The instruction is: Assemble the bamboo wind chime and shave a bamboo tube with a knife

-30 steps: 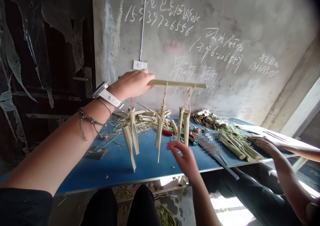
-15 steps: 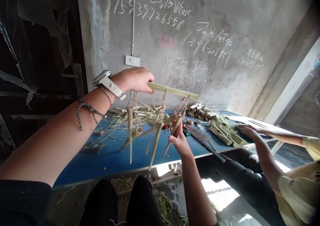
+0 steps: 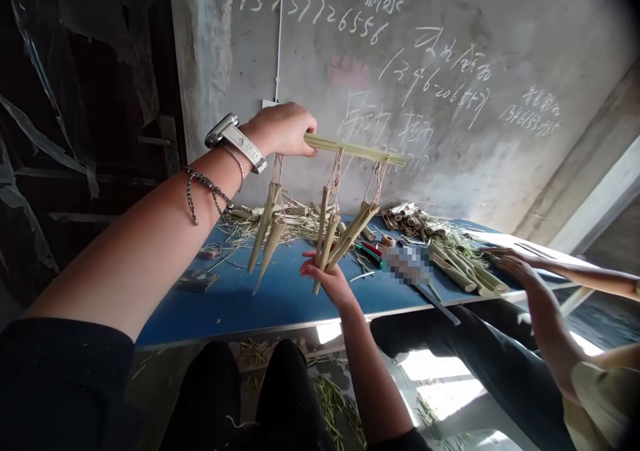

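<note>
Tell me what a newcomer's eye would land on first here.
The person's left hand holds up a bamboo crossbar, with split bamboo pieces hanging from it on twine. Their right hand grips the lower ends of some pieces. Behind, white handwritten numbers cover the concrete wall.

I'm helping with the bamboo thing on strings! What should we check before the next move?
1. Left hand grips the bamboo bar: ok.
2. Twine loops hang from the bar, three of them: ok.
3. Right hand gathers the middle and right bamboo strips: ok.
4. Left bamboo strips are clear of the blue table: cannot tell from this view.
5. Knots on the twine are tight: cannot tell, too small to see.
6. The co-worker's hands are away from the strips: ok.
</note>
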Tool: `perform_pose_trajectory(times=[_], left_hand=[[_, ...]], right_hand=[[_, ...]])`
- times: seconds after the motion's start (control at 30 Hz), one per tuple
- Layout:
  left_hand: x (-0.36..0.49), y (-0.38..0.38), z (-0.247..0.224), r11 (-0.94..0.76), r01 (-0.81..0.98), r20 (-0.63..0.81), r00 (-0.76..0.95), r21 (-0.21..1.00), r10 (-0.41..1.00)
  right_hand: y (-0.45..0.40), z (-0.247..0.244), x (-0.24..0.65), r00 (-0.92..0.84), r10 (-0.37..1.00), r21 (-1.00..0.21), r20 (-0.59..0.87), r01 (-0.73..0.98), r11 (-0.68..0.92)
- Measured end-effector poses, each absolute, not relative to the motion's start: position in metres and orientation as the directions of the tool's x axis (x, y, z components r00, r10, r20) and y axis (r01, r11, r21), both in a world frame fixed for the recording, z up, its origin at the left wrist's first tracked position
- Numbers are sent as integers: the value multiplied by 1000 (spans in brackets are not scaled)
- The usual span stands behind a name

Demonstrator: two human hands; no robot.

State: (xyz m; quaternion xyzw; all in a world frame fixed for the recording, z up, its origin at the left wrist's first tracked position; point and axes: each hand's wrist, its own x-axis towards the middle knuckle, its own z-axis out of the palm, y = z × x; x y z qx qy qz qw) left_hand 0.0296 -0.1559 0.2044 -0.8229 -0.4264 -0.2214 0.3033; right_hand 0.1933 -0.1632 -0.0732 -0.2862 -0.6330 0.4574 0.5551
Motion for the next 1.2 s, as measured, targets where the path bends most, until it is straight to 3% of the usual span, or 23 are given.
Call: perform_pose_trajectory(times=[0.17,0.3,0.37,0.43,0.5,0.57,0.63,0.8,0.97,1.1,1.2], left_hand=[[26,-154,217,-407,864,690,489,-298,534],[27,-147,223,-378,869,622,493,-319,609],[26,-140,224,-381,872,590,488,-306,643],[25,-132,225,-399,872,558,489,-284,671],[25,-127,224,-418,871,538,490,-259,686],[26,-123,222,-422,875,538,480,-237,693],[29,-121,220,-407,888,544,455,-215,705],[38,-120,216,-352,920,571,385,-174,725],[40,-123,217,-344,927,598,363,-150,715],[38,-125,221,-382,909,603,400,-167,690],[37,-122,221,-385,911,599,394,-150,698]], right_hand=[[-158,-83,211,-123,922,-922,367,83,378],[-159,-93,226,-71,937,-936,343,56,347],[-162,-98,229,118,910,-916,397,107,386],[-169,-98,225,440,748,-867,496,216,449],[-180,-92,212,608,518,-786,602,334,520],[-191,-81,190,543,431,-678,721,424,600],[-198,-66,162,369,492,-614,789,430,662],[-183,-43,106,114,751,-743,650,298,599],[-153,-54,84,118,815,-816,568,211,538],[-142,-62,81,233,758,-777,610,367,512],[-139,-62,83,201,749,-748,631,412,520]])
